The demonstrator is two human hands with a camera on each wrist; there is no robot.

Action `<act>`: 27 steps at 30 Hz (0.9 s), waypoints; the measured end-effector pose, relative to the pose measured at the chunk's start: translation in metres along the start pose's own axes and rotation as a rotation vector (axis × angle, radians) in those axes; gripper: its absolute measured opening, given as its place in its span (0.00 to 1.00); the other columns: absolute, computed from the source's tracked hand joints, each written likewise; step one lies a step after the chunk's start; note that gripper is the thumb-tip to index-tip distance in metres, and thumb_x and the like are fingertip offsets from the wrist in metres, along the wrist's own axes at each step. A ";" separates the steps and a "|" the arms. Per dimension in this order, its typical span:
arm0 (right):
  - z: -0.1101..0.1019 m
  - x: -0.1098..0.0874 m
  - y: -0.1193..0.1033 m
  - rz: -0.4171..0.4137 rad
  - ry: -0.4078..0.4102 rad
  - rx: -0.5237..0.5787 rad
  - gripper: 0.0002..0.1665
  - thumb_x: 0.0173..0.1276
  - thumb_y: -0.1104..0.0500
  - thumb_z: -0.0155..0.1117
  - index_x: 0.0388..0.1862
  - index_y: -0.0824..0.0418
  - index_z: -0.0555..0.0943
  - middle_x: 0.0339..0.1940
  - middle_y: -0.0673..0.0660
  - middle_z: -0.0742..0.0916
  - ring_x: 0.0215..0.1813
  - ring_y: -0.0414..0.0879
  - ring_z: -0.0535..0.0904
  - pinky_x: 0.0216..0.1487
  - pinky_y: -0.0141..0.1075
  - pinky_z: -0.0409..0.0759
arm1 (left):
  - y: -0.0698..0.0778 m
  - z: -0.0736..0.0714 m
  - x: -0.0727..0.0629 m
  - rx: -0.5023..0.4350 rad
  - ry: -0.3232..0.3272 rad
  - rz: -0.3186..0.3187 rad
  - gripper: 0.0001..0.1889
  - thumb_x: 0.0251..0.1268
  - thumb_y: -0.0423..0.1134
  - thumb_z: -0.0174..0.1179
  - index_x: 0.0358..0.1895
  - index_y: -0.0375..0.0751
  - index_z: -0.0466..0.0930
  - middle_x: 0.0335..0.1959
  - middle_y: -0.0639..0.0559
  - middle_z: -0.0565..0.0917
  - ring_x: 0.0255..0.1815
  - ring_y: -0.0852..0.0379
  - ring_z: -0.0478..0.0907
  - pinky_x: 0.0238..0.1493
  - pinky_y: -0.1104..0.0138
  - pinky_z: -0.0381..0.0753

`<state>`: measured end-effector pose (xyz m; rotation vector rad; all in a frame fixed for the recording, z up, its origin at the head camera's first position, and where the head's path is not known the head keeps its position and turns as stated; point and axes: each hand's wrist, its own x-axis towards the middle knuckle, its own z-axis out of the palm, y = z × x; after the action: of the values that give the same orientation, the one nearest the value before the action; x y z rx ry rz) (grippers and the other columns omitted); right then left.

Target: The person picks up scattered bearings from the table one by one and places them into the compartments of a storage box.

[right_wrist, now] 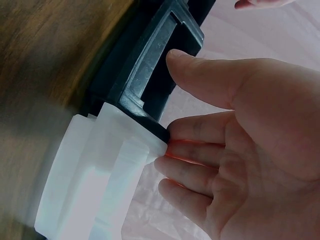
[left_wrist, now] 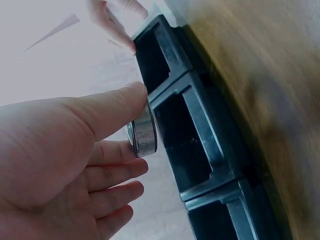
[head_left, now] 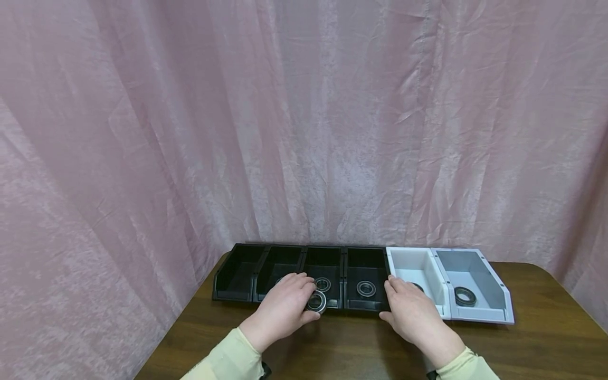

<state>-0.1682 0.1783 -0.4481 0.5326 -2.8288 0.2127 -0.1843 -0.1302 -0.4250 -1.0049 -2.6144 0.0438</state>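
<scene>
My left hand (head_left: 287, 298) pinches a metal ball bearing (left_wrist: 145, 134) between thumb and index finger, its other fingers loosely extended. It holds the bearing over the front edge of a black bin (head_left: 334, 304). Inside that bin lies another bearing (head_left: 329, 285). The right hand (head_left: 414, 311) holds nothing; its fingers are relaxed at the wall where a black bin (right_wrist: 131, 102) meets the white bin (right_wrist: 107, 170). A bearing (head_left: 372, 289) sits in the black bin beside the right thumb. The right hand partly hides a bearing (head_left: 418, 286) in the white bin.
Several black bins, the white bin and a grey bin (head_left: 482, 315) stand side by side on a wooden table (head_left: 546, 306). The grey bin contains a bearing (head_left: 465, 302). Left of them is a black bin (head_left: 233, 296). Behind the table hangs a pink curtain (head_left: 304, 132).
</scene>
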 end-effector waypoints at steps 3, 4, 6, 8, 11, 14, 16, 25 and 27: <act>0.000 -0.001 0.000 -0.003 0.006 -0.002 0.41 0.65 0.51 0.85 0.65 0.79 0.82 0.69 0.73 0.84 0.71 0.67 0.80 0.72 0.58 0.79 | -0.005 0.000 -0.001 0.000 0.006 -0.010 0.26 0.64 0.54 0.82 0.55 0.38 0.88 0.60 0.44 0.89 0.69 0.44 0.83 0.77 0.51 0.76; 0.001 -0.001 0.000 -0.004 0.007 -0.004 0.41 0.65 0.51 0.85 0.65 0.79 0.82 0.69 0.73 0.84 0.71 0.67 0.80 0.72 0.58 0.79 | -0.007 0.000 -0.001 0.001 0.008 -0.014 0.26 0.64 0.54 0.82 0.55 0.38 0.88 0.60 0.43 0.89 0.69 0.44 0.83 0.77 0.51 0.76; 0.001 -0.001 0.000 -0.005 0.006 -0.007 0.41 0.65 0.51 0.85 0.65 0.79 0.82 0.69 0.73 0.84 0.71 0.67 0.80 0.72 0.58 0.79 | -0.010 0.000 -0.002 -0.003 0.012 -0.022 0.26 0.64 0.53 0.82 0.55 0.37 0.88 0.61 0.42 0.89 0.69 0.43 0.83 0.77 0.50 0.77; 0.001 -0.001 0.000 -0.006 0.008 -0.010 0.41 0.65 0.51 0.85 0.65 0.79 0.82 0.69 0.73 0.84 0.71 0.67 0.80 0.72 0.58 0.79 | -0.014 -0.001 -0.003 -0.009 0.009 -0.035 0.27 0.65 0.53 0.82 0.56 0.37 0.88 0.62 0.41 0.88 0.70 0.42 0.82 0.77 0.49 0.76; 0.002 -0.001 0.000 -0.009 0.012 -0.012 0.41 0.65 0.51 0.85 0.65 0.79 0.82 0.69 0.73 0.84 0.71 0.67 0.80 0.72 0.58 0.79 | -0.019 -0.002 -0.005 -0.019 0.002 -0.058 0.27 0.66 0.53 0.81 0.57 0.36 0.88 0.65 0.39 0.87 0.72 0.40 0.81 0.78 0.47 0.75; 0.002 -0.001 0.000 -0.011 0.013 -0.011 0.41 0.65 0.51 0.86 0.65 0.79 0.82 0.69 0.73 0.84 0.71 0.67 0.80 0.72 0.58 0.79 | -0.025 -0.003 -0.006 -0.041 0.001 -0.078 0.27 0.66 0.52 0.81 0.58 0.35 0.87 0.66 0.37 0.86 0.73 0.37 0.80 0.79 0.45 0.74; 0.002 -0.001 0.000 -0.012 0.014 -0.010 0.41 0.65 0.51 0.86 0.65 0.79 0.82 0.69 0.73 0.84 0.71 0.67 0.80 0.72 0.58 0.79 | -0.028 -0.004 -0.006 -0.056 0.007 -0.089 0.27 0.66 0.51 0.81 0.57 0.34 0.87 0.66 0.36 0.86 0.73 0.35 0.79 0.79 0.44 0.73; 0.003 -0.001 0.000 -0.013 0.022 -0.008 0.41 0.64 0.51 0.86 0.65 0.79 0.82 0.68 0.73 0.84 0.70 0.67 0.81 0.72 0.59 0.79 | -0.041 -0.006 -0.007 -0.077 0.010 -0.132 0.26 0.66 0.48 0.81 0.57 0.31 0.87 0.67 0.33 0.85 0.74 0.33 0.78 0.80 0.42 0.71; 0.003 -0.001 0.000 -0.012 0.017 -0.006 0.41 0.65 0.51 0.85 0.65 0.79 0.82 0.69 0.73 0.84 0.71 0.67 0.80 0.72 0.59 0.79 | -0.044 -0.005 -0.007 -0.076 0.013 -0.135 0.26 0.66 0.48 0.81 0.57 0.31 0.87 0.67 0.33 0.85 0.74 0.33 0.78 0.79 0.42 0.71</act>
<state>-0.1682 0.1784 -0.4511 0.5437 -2.8082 0.2055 -0.2056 -0.1683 -0.4156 -0.8470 -2.6828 -0.0945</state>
